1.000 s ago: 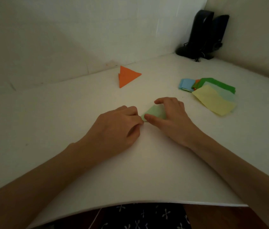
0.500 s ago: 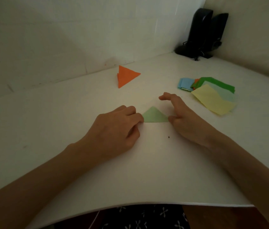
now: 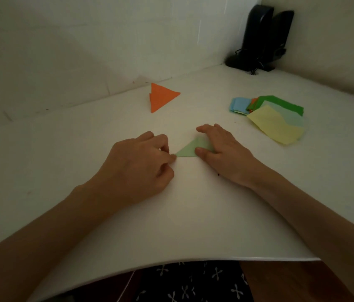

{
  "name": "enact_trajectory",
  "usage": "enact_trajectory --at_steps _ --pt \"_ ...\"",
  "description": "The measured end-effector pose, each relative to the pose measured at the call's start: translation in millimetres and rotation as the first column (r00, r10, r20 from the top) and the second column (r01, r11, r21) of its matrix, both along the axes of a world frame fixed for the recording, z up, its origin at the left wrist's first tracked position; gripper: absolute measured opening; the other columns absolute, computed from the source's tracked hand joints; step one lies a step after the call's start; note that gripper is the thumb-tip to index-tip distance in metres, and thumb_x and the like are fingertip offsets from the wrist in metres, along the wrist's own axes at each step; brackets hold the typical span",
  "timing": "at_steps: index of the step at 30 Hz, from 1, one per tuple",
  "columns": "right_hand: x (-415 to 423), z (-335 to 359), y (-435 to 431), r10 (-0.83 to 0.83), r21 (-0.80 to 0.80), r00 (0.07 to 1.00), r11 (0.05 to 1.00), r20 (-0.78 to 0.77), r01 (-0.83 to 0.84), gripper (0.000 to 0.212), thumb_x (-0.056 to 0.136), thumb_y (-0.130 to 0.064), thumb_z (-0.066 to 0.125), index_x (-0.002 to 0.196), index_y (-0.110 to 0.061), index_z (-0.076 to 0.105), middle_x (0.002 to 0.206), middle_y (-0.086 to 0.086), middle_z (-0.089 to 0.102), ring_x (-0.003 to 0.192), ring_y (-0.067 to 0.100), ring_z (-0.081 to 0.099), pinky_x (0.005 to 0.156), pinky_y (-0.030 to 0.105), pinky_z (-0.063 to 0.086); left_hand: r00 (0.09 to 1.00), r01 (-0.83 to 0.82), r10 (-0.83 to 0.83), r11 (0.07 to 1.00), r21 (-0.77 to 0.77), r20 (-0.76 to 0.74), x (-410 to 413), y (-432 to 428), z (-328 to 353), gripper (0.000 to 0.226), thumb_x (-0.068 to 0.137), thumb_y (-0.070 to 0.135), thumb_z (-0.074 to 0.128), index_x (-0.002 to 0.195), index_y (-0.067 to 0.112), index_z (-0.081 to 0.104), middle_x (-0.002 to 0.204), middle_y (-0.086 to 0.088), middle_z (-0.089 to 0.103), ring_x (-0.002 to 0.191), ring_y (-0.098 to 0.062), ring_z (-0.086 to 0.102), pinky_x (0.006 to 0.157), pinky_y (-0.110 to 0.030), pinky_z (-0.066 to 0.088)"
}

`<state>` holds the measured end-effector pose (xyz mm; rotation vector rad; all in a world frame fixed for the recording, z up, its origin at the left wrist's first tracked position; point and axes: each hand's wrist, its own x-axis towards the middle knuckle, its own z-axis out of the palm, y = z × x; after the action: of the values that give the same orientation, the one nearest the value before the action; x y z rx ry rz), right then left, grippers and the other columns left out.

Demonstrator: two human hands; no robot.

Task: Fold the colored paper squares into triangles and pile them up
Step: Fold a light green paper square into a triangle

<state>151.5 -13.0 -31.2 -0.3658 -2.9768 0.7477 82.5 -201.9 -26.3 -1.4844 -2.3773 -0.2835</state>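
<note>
A light green paper triangle (image 3: 188, 150) lies flat on the white table (image 3: 193, 214), near the middle. My left hand (image 3: 137, 168) is curled, and its thumb and index fingertip pinch the triangle's left corner. My right hand (image 3: 224, 153) lies flat over the triangle's right part, with the thumb on the lower edge and the fingers stretched across the top, hiding that side. An orange folded triangle (image 3: 162, 97) sits farther back near the wall. To the right is a loose pile of unfolded squares with a yellow sheet (image 3: 274, 125) on top.
The pile also shows blue (image 3: 239, 105), dark green (image 3: 280, 103) and pale mint sheets. Two black speakers (image 3: 261, 38) with cables stand in the back right corner. Walls close the table at the back and right. The table's front edge (image 3: 193, 261) is near my body.
My right hand slid off the triangle to the right half a second ago, then came back and now lies over its right part. My left hand stayed at the left corner.
</note>
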Motion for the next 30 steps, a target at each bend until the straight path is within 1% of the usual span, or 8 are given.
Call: enact_trajectory --at_steps 3,6,8,15,18,21,25,30 --pt "0 -1 0 -0.004 0.011 1.0 1.0 -0.001 0.004 0.05 0.098 -0.036 0.041 0.145 -0.031 0.023 0.154 -0.009 0.019 0.142 0.008 0.01 0.11 0.029 0.016 1.0 -0.02 0.018 0.996 0.082 0.02 1 -2 4 0.036 0.078 0.03 0.038 0.076 0.018 0.072 0.081 0.006 0.065 0.072 -0.018 0.062 0.045 -0.017 0.032" --pt "-1 -3 1 0.006 0.025 1.0 1.0 -0.019 -0.006 0.051 0.097 -0.037 0.043 0.145 -0.029 0.024 0.153 -0.008 0.022 0.141 0.01 0.014 0.109 0.029 0.019 0.994 0.103 -0.105 0.991 0.084 0.017 5 0 -2 0.04 0.082 0.027 0.039 0.103 0.011 0.069 0.103 -0.002 0.067 0.086 -0.021 0.064 0.06 -0.028 0.051" --pt "-1 -3 1 0.008 0.004 1.0 1.0 -0.02 -0.008 0.052 0.097 -0.037 0.044 0.144 -0.029 0.024 0.153 -0.008 0.022 0.141 0.01 0.014 0.11 0.03 0.019 0.982 0.181 -0.181 0.983 0.016 0.045 6 3 -9 0.042 0.085 0.027 0.038 0.112 0.009 0.066 0.109 -0.005 0.066 0.089 -0.022 0.064 0.07 -0.027 0.051" --pt "8 4 21 0.03 0.013 0.996 0.999 0.08 -0.031 0.053 0.1 -0.024 0.039 0.148 -0.023 0.017 0.159 -0.003 0.004 0.144 0.011 -0.009 0.112 0.021 -0.002 0.975 0.166 -0.173 0.984 0.057 0.137 4 2 -13 0.042 0.086 0.028 0.038 0.114 0.015 0.067 0.11 0.003 0.066 0.095 -0.012 0.062 0.068 -0.019 0.048" --pt "10 15 26 0.005 -0.073 0.995 0.997 0.104 0.002 0.049 0.098 -0.017 0.043 0.145 -0.02 0.029 0.157 -0.001 0.015 0.145 0.013 0.002 0.111 0.024 0.006 0.973 0.168 -0.175 0.984 0.056 0.154 5 3 -13 0.042 0.085 0.027 0.039 0.112 0.014 0.068 0.109 0.002 0.067 0.092 -0.014 0.064 0.064 -0.024 0.054" --pt "-8 19 14 -0.117 -0.054 0.988 0.992 -0.102 0.112 0.044 0.091 -0.035 0.056 0.13 -0.019 0.046 0.136 0.004 0.043 0.129 0.021 0.029 0.096 0.027 0.025 0.973 0.17 -0.174 0.985 0.035 0.153 5 4 -11 0.042 0.084 0.028 0.038 0.11 0.014 0.068 0.107 0.002 0.067 0.089 -0.015 0.064 0.059 -0.024 0.053" --pt "-30 8 -4 -0.08 0.199 0.994 0.975 -0.074 0.094 0.064 0.081 -0.059 0.057 0.128 -0.02 0.039 0.127 0.004 0.037 0.119 0.022 0.029 0.089 0.028 0.024 0.972 0.16 -0.163 0.987 0.033 0.17 6 4 -10 0.043 0.083 0.03 0.038 0.108 0.014 0.069 0.107 0.002 0.068 0.087 -0.016 0.066 0.058 -0.025 0.052" --pt "-29 3 17 -0.159 0.094 0.984 0.982 -0.083 0.166 0.053 0.084 -0.054 0.055 0.124 -0.023 0.039 0.115 0.001 0.037 0.116 0.023 0.033 0.088 0.031 0.024 0.969 0.145 -0.151 0.988 0.045 0.197 4 6 -9 0.044 0.081 0.031 0.037 0.105 0.016 0.071 0.105 0.004 0.069 0.088 -0.015 0.066 0.06 -0.026 0.055"
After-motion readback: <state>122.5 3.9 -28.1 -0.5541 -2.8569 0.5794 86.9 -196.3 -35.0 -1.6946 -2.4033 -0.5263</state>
